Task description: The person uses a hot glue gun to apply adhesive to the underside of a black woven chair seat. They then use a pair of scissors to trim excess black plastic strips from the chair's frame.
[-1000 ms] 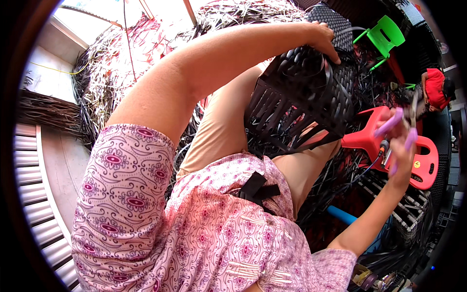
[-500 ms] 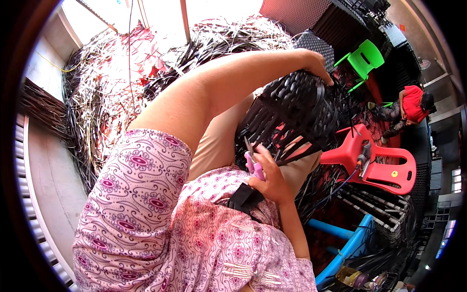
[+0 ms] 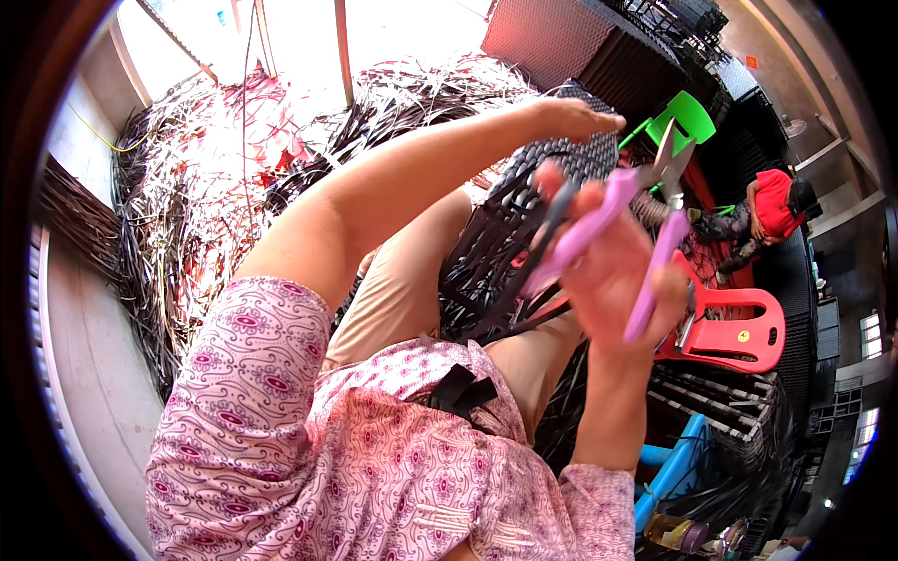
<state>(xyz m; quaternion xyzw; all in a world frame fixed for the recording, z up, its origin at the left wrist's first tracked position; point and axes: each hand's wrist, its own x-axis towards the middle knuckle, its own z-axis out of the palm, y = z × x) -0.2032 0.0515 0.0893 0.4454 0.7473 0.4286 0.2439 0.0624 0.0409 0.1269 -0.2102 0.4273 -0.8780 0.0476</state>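
Observation:
My left hand (image 3: 578,118) reaches across and rests, fingers curled, on the top rim of a black woven basket (image 3: 493,245) that leans on my lap. My right hand (image 3: 619,273) is raised in front of the basket and grips purple-handled cutters (image 3: 599,221); their metal jaws point up and to the right. A loose black strip (image 3: 524,280) from the basket runs past the fingers of that hand. My pink patterned top fills the lower part of the view.
A big heap of black and red weaving strips (image 3: 215,159) lies at the left and back. A red plastic chair (image 3: 734,329) and a green one (image 3: 690,114) stand on the right, with a person in a red shirt (image 3: 773,204) beyond.
My right hand with the cutters came in from the red chair, dropped to my lap, and has now risen in front of the basket. The left hand stayed on the rim.

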